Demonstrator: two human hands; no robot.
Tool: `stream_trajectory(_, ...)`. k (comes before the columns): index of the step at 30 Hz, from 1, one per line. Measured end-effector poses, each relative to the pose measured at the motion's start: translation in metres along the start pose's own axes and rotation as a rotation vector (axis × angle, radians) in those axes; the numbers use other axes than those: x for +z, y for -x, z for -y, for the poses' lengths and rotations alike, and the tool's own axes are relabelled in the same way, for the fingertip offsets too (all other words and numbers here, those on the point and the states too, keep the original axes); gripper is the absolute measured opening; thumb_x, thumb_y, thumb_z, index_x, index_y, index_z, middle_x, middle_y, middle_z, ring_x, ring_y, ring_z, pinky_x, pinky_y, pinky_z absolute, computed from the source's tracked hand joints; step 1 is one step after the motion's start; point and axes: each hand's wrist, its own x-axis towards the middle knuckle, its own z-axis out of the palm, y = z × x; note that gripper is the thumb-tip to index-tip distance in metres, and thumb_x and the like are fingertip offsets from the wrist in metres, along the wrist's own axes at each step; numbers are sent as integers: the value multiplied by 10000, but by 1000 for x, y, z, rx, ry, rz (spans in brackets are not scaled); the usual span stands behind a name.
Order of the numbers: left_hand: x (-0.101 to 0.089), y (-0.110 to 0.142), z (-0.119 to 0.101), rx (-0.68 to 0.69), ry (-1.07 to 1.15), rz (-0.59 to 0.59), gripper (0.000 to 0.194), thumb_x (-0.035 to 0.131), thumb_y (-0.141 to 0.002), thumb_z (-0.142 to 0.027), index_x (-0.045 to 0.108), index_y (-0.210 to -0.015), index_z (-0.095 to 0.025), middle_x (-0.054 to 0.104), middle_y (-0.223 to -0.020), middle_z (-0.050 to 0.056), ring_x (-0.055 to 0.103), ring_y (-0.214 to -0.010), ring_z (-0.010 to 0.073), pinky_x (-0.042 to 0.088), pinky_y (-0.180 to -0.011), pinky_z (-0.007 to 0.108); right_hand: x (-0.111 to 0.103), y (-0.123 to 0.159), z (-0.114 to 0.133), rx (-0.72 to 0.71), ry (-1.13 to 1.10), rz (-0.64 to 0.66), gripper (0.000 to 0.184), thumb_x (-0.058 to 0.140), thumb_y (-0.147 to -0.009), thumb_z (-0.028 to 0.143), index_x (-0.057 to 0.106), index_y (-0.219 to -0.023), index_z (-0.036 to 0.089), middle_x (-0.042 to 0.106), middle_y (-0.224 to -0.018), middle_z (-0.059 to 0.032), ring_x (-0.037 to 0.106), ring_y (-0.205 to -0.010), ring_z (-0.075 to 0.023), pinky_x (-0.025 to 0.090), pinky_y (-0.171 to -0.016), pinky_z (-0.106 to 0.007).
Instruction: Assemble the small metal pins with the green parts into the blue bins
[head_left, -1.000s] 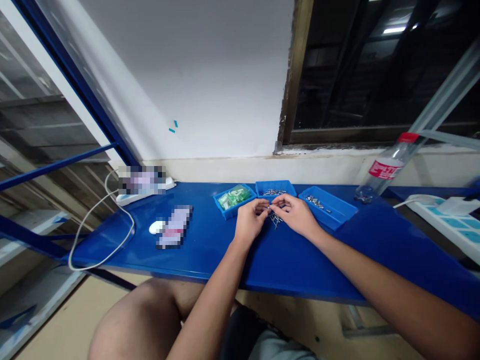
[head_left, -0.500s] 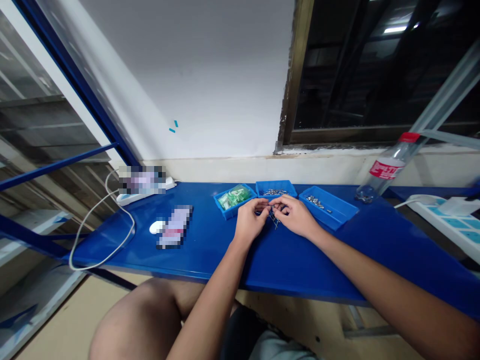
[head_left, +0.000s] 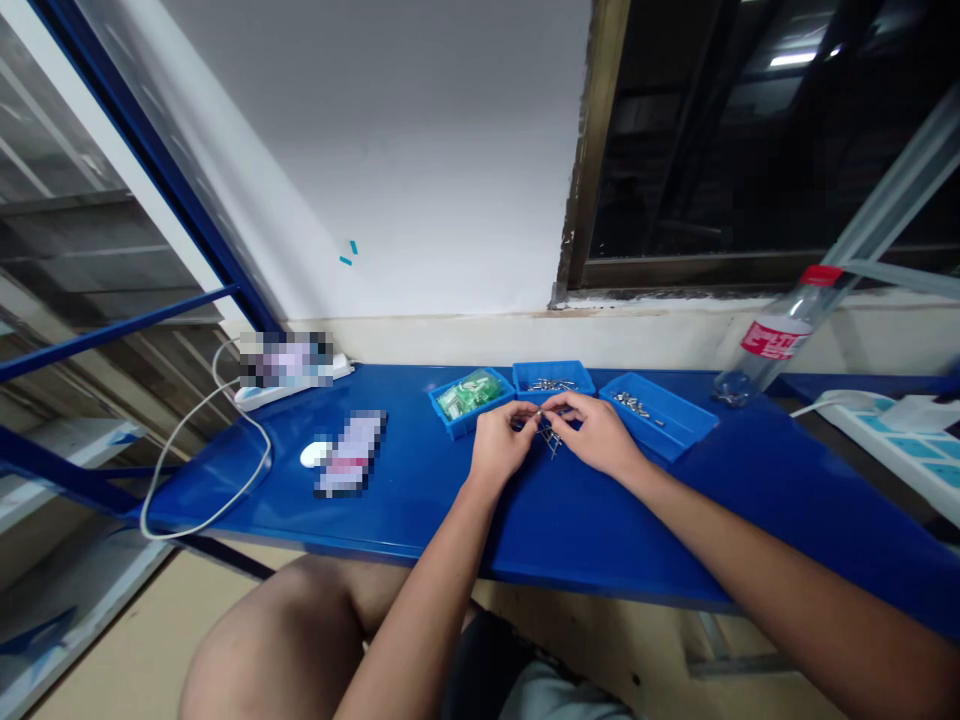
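Note:
My left hand and my right hand meet fingertip to fingertip above the blue table. Both are closed in a pinch around a small metal piece, whose exact kind is too small to make out. Just beneath the right fingers lie several thin metal pins, partly hidden by the hands. Behind the hands stands a blue bin of small shiny metal parts. To its left a second blue bin holds green-and-white packets. On the right, a third blue bin contains scattered metal parts.
A clear plastic bottle with a red cap stands at the back right. At the left are a white power strip, its looping cable, a round white object and a blurred-out phone-like object. White-and-blue boards lie far right.
The right fingers have shifted slightly, and the small metal piece between the fingertips shows more plainly. Both hands stay in nearly the same place.

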Motion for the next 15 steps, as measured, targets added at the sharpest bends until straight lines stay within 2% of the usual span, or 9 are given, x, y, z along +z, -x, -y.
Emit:
stream_trajectory(4,1,-1,2,22,-9,-14,122,727,-867,-113,776,-942,-195,815,-935,27,770,-835,176,621,-848,306,3,-1,-6,96,-119,-19,150,702,-895,336,722,-1000,231,782,-973,-62,751,-893,-231,630,-805,-378)
stream_trajectory(9,3,-1,5,17,123,11,215,678,-851,-27,731,-996,-177,809,-963,38,790,-881,168,638,-853,290,6,-1,-10,124,-156,11,183,708,-869,328,706,-1012,213,758,-943,-63,731,-857,-203,618,-757,-339)
stream_trajectory(12,4,-1,5,22,163,10,223,671,-857,-33,710,-1028,-171,805,-989,49,793,-910,170,635,-854,278,5,-1,-8,104,-146,19,199,695,-856,297,705,-1031,204,731,-906,-52,703,-807,-181,599,-701,-301)
stream_trajectory(15,2,-1,0,8,146,-15,142,706,-883,-118,723,-1016,-163,804,-950,50,789,-852,171,629,-810,268,3,-2,-4,67,-84,17,188,659,-846,245,729,-1016,203,710,-901,-46,671,-758,-165,580,-671,-292)
